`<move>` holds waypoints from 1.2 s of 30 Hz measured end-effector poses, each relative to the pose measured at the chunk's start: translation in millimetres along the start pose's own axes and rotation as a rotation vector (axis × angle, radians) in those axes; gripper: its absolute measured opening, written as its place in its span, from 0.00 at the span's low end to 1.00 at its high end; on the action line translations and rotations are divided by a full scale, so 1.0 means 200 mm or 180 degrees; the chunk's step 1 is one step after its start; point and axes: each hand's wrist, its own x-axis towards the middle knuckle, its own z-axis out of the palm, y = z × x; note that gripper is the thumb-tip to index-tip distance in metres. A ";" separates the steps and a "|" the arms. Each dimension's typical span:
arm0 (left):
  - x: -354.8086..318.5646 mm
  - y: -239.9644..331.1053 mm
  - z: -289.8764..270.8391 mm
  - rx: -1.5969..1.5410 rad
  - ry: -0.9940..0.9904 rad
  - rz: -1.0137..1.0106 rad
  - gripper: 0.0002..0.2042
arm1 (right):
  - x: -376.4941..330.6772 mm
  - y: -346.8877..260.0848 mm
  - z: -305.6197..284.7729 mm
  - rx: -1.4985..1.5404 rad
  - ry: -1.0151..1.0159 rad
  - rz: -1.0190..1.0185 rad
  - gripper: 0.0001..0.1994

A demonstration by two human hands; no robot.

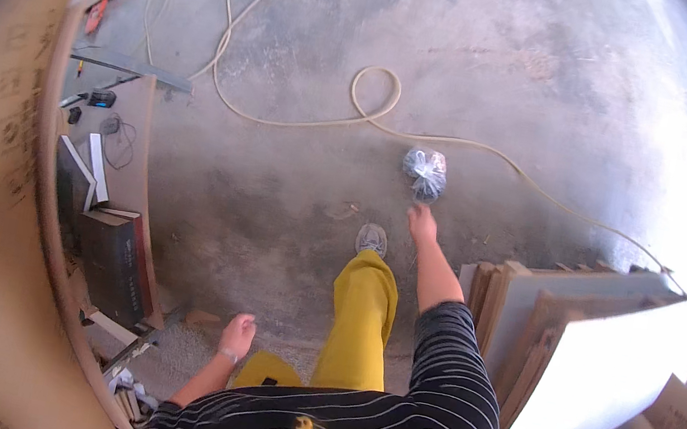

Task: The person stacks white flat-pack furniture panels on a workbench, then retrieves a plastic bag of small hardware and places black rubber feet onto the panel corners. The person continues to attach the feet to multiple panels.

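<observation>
- Knotted clear plastic bag (424, 174) with dark contents: just beyond the right hand's fingertips; its gathered neck is probably tied to keep the contents in
- Right hand (422, 225): fingers curled, arm stretched forward, likely to bring it level with the bag; whether it grips the plastic or is only beside it, I cannot tell
- Left hand (237, 335): loosely curled, partly open, nothing seen in it, hanging back and left of the right, perhaps for balance
- Grey shoe (372, 238): just behind and left of the right hand, seemingly planted to support the lean
- Pale hose (277, 124): looping beyond the bag, apparently lying slack
- White panel (610, 372): right of and behind the right hand, stacked on edge with other boards, presumably to save floor room
</observation>
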 end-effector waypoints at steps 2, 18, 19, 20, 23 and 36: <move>-0.06 0.00 0.03 0.0029 -0.0435 -0.0128 0.15 | 0.40 -0.13 0.05 0.0077 -0.0175 0.0094 0.28; -0.55 -0.09 0.27 -0.1208 -0.0564 -0.1328 0.15 | 0.70 0.11 0.22 0.0150 -0.1269 0.1136 0.14; -0.61 -0.14 0.28 -0.1282 -0.0537 -0.1519 0.14 | 0.64 0.13 0.16 -0.0070 -0.0785 0.0499 0.12; -0.68 -0.19 0.30 -0.1263 -0.0518 -0.1586 0.14 | 0.54 0.10 0.16 -0.0041 -0.0627 0.0490 0.12; -0.84 -0.35 0.39 -0.1387 -0.0506 -0.1562 0.14 | 0.10 -0.06 0.03 0.0349 -0.1039 0.0644 0.12; -1.64 -1.49 0.68 -0.3048 0.1387 -0.1802 0.14 | -1.19 -0.39 0.52 -0.1394 -0.1948 -0.0620 0.22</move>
